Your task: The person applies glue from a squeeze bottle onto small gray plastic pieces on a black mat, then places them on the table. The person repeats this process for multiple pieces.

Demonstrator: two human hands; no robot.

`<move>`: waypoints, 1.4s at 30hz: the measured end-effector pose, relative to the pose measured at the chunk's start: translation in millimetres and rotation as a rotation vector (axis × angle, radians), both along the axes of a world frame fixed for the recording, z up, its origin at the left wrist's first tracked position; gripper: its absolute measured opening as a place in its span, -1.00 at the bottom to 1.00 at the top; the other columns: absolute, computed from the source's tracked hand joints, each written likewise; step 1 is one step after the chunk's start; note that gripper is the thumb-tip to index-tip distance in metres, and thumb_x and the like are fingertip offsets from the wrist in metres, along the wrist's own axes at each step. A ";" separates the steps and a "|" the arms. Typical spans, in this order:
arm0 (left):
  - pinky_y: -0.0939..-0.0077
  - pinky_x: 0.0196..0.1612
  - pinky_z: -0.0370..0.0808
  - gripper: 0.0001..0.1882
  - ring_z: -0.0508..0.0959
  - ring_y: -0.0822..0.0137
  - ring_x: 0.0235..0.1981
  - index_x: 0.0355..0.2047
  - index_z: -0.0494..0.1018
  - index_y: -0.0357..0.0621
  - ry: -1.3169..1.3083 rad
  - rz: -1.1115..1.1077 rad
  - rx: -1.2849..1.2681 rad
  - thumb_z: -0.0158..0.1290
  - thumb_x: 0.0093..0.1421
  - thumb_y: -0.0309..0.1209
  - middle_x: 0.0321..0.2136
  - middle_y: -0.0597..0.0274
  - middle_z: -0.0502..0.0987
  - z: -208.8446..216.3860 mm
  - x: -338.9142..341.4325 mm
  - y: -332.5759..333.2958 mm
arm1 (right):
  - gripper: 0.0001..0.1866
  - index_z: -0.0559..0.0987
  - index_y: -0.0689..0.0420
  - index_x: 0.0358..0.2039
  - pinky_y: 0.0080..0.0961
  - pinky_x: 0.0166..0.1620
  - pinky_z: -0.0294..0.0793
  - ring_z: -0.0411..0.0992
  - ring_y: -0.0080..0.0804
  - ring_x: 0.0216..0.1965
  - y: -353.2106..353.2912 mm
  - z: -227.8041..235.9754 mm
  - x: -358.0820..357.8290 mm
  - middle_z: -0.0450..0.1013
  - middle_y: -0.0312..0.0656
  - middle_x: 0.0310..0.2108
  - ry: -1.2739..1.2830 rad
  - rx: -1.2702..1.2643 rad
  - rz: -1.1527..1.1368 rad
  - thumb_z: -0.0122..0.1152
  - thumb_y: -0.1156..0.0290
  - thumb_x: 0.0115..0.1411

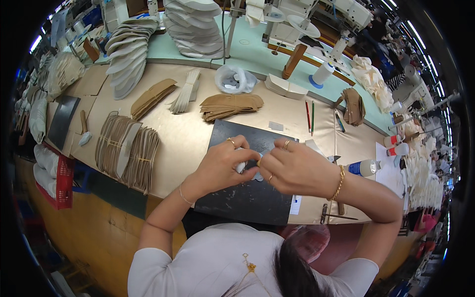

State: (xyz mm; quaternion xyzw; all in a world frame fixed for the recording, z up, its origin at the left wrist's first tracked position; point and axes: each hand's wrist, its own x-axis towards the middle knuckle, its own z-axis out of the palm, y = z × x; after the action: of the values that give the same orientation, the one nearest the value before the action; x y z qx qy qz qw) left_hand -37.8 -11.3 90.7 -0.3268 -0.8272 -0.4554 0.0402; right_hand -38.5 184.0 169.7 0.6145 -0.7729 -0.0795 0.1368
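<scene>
Single head-worn fisheye view, looking steeply down from close above the workbench (188, 143). Edges bend toward the rim.

A small white piece (241, 166), soft-looking and partly hidden, is pinched between the fingers of the left hand (221, 166) and the right hand (295, 167), held just above a black work mat (247, 198); its shape cannot be made out

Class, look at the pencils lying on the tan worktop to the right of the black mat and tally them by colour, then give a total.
Red pencil: 1
Green pencil: 1
Blue pencil: 1
Total: 3
</scene>
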 end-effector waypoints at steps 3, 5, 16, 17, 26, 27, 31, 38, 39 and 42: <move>0.46 -0.46 0.40 -0.78 0.45 0.27 -0.52 -0.40 0.52 -0.05 -0.023 0.080 0.049 0.23 -0.11 -0.35 -0.50 0.26 0.38 -3.9 3.5 -0.5 | -0.87 0.46 0.15 -0.51 -0.45 -0.24 0.34 0.36 -0.38 -0.47 4.2 -16.2 -10.4 0.30 -0.24 -0.56 -0.214 -0.291 -0.106 0.17 0.49 -0.14; 0.47 -0.48 0.40 -0.78 0.45 0.28 -0.55 -0.40 0.53 -0.06 -0.019 0.139 0.069 0.23 -0.11 -0.35 -0.51 0.26 0.39 -8.7 4.0 -1.7 | -0.85 0.44 0.16 -0.44 -0.44 -0.24 0.35 0.37 -0.34 -0.46 1.6 -33.3 -10.5 0.33 -0.23 -0.52 -0.330 -0.507 -0.201 0.17 0.54 -0.08; 0.57 -0.43 0.39 -0.76 0.45 0.38 -0.49 -0.40 0.55 -0.17 -0.031 0.236 0.171 0.23 -0.17 -0.53 -0.52 0.23 0.43 -14.1 11.4 -8.4 | -0.89 0.36 0.16 -0.51 -0.51 -0.37 0.32 0.29 -0.47 -0.49 -25.5 -89.7 13.6 0.31 -0.22 -0.57 -1.125 -1.550 -0.239 -0.11 0.51 0.16; 0.57 -0.43 0.39 -0.76 0.45 0.38 -0.49 -0.40 0.54 -0.17 -0.032 0.243 0.172 0.23 -0.18 -0.53 -0.52 0.22 0.43 -14.2 11.9 -9.2 | -0.87 0.34 0.16 -0.53 -0.51 -0.39 0.31 0.29 -0.46 -0.51 -19.2 -85.1 19.8 0.30 -0.22 -0.60 -1.195 -1.482 -0.210 -0.13 0.51 0.16; 0.52 -0.50 0.41 -0.77 0.46 0.32 -0.54 -0.41 0.53 -0.09 0.028 0.258 0.152 0.25 -0.17 -0.46 -0.51 0.24 0.41 -15.1 19.1 -4.8 | -0.77 0.46 0.15 -0.54 -0.52 -0.44 0.37 0.37 -0.37 -0.61 3.8 -56.2 37.9 0.41 -0.25 -0.60 -1.087 -0.745 -0.454 0.21 0.27 0.07; 0.51 -0.47 0.40 -0.76 0.45 0.31 -0.52 -0.41 0.53 -0.12 0.017 0.251 0.141 0.24 -0.17 -0.49 -0.51 0.23 0.41 -12.6 19.6 -2.5 | -0.75 0.49 0.14 -0.52 -0.52 -0.44 0.38 0.40 -0.38 -0.59 4.5 -52.5 39.6 0.44 -0.26 -0.58 -1.113 -0.698 -0.489 0.25 0.23 0.05; 0.46 -0.38 0.38 -0.75 0.42 0.24 -0.47 -0.40 0.49 -0.20 0.048 0.197 0.116 0.20 -0.18 -0.58 -0.49 0.17 0.38 -6.9 23.2 7.9 | -0.75 0.54 0.13 -0.45 -0.45 -0.42 0.42 0.47 -0.30 -0.53 14.5 -45.1 46.5 0.50 -0.19 -0.52 -1.104 -0.851 -0.707 0.25 0.20 0.05; 0.35 -0.38 0.39 -0.78 0.41 0.15 -0.39 -0.35 0.45 -0.18 0.173 0.121 -0.135 0.17 -0.07 -0.51 -0.42 0.10 0.39 -15.1 36.0 9.8 | -0.73 0.56 0.19 -0.50 -0.33 -0.41 0.43 0.48 -0.16 -0.54 23.1 -54.8 44.1 0.48 -0.08 -0.63 -1.008 -0.820 -0.686 0.12 0.22 0.03; 0.38 -0.33 0.36 -0.76 0.40 0.18 -0.40 -0.34 0.44 -0.20 0.158 0.103 -0.112 0.16 -0.07 -0.52 -0.43 0.11 0.37 -13.7 39.5 12.7 | -0.77 0.55 0.20 -0.53 -0.41 -0.45 0.44 0.50 -0.28 -0.61 26.0 -57.8 44.9 0.49 -0.13 -0.66 -1.086 -0.824 -0.671 0.13 0.27 0.02; 0.32 -0.31 0.37 -0.79 0.43 0.13 -0.39 -0.37 0.48 -0.22 0.110 0.081 -0.135 0.21 -0.06 -0.49 -0.43 0.04 0.42 2.9 50.5 28.0 | -0.80 0.54 0.21 -0.56 -0.52 -0.48 0.46 0.51 -0.44 -0.64 36.1 -45.5 58.1 0.49 -0.21 -0.69 -1.217 -0.769 -0.720 0.15 0.33 0.02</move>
State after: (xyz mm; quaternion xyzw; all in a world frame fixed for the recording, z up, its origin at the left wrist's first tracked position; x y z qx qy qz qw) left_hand 12.7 16.8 93.6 -0.3195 -0.8651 -0.3780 0.0820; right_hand 19.6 220.1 124.3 0.1730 -0.8358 0.5018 -0.1401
